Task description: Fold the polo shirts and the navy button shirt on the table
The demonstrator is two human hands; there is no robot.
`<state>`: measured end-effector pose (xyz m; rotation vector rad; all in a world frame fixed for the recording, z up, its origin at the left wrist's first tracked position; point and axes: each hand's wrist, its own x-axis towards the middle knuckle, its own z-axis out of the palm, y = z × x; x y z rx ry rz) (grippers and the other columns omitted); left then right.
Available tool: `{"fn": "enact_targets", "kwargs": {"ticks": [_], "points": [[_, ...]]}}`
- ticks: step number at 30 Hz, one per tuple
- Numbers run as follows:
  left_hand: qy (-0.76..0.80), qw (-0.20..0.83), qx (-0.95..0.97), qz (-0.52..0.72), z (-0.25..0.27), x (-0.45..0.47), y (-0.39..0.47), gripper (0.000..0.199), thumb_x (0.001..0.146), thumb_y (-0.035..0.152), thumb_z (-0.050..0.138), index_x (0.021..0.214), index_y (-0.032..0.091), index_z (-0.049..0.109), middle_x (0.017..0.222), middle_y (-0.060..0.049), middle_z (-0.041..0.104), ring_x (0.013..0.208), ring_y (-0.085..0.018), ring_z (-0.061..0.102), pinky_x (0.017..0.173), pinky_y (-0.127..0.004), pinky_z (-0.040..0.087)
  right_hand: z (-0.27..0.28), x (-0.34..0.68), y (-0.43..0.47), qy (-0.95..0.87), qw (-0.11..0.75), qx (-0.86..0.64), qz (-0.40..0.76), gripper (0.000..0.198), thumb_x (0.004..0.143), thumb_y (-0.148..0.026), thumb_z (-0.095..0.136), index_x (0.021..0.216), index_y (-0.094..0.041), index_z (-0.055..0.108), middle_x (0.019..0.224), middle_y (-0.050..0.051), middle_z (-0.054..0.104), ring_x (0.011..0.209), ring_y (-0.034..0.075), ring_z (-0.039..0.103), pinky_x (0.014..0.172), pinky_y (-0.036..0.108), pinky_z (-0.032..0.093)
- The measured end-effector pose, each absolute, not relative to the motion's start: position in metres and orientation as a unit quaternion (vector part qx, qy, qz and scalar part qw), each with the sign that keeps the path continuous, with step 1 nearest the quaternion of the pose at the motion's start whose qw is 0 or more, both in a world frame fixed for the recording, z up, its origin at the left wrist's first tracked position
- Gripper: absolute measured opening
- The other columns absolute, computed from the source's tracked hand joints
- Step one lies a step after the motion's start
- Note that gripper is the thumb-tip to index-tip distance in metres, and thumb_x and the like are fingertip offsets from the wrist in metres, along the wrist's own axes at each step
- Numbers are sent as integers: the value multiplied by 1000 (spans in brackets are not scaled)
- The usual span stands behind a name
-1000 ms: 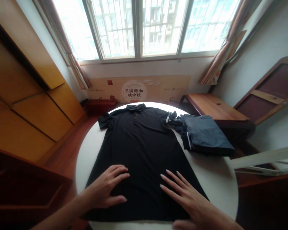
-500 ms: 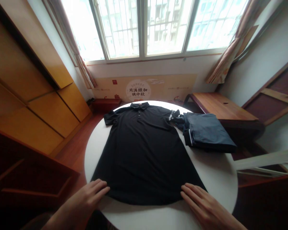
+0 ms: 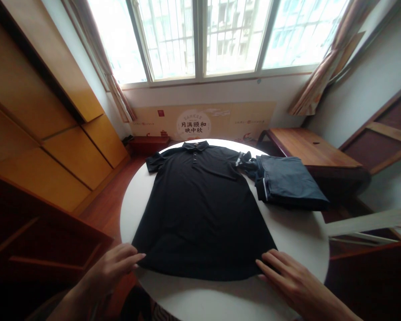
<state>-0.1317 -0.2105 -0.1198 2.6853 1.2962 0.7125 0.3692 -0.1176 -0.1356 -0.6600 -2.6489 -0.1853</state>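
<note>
A black polo shirt (image 3: 203, 209) lies spread front side up on a round white table (image 3: 234, 298), collar at the far edge and hem toward me. Its right sleeve has pale stripes and is bunched. At the hem's left corner, my left hand (image 3: 120, 261) pinches the fabric between thumb and fingers. My right hand (image 3: 284, 272) grips the hem near its right corner, fingers on top and the thumb mostly underneath. Light wrinkles run across the middle of the shirt.
Folded dark clothes (image 3: 287, 180) are stacked on the table's right side, touching the striped sleeve. Beyond stands a brown wooden bench (image 3: 317, 147). Yellow cabinets (image 3: 76, 156) line the left wall, and a barred window is ahead.
My hands have closed on the hem corners, where they lay flatter before. The left one has shifted slightly left, and the hem has moved up a little in view.
</note>
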Motion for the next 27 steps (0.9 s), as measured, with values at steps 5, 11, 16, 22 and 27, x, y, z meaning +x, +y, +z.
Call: {"fn": "enact_targets", "kwargs": {"ticks": [5, 11, 16, 22, 27], "points": [[434, 123, 846, 282, -130, -137, -211, 37, 99, 13, 46, 130, 24, 63, 85, -4, 63, 65, -9, 60, 59, -16, 52, -124, 352, -123, -949, 167, -268, -24, 34, 103, -38, 41, 106, -16, 66, 91, 10, 65, 81, 23, 59, 69, 35, 51], [466, 131, 818, 311, -131, -139, -213, 35, 101, 19, 42, 126, 22, 66, 86, -5, 67, 71, -12, 65, 63, -18, 55, -132, 306, -140, -955, 148, -258, 23, 28, 100, -34, 48, 114, -16, 64, 96, 10, 65, 88, 23, 58, 80, 38, 48], [444, -25, 852, 275, -124, -142, -211, 24, 97, 16, 52, 114, 21, 68, 89, -4, 71, 81, -15, 68, 80, -23, 55, -127, 263, -145, -950, 101, -294, 37, 70, 88, -57, 62, 143, -16, 46, 106, 11, 66, 93, 28, 61, 81, 43, 49], [426, 5, 883, 199, -116, -145, -209, 36, 91, 6, 46, 117, 21, 64, 83, -3, 71, 70, -14, 68, 68, -21, 56, -128, 239, -135, -945, 41, -325, -9, 44, 95, -32, 57, 136, -14, 53, 89, 8, 68, 74, 24, 64, 60, 34, 46], [469, -47, 833, 290, -118, -144, -216, 21, 90, 14, 55, 107, 23, 63, 85, -2, 72, 75, -15, 71, 72, -22, 59, -127, 236, -138, -941, 73, -328, -37, 48, 92, -38, 56, 132, -13, 55, 92, 11, 67, 81, 27, 63, 65, 36, 47]]}}
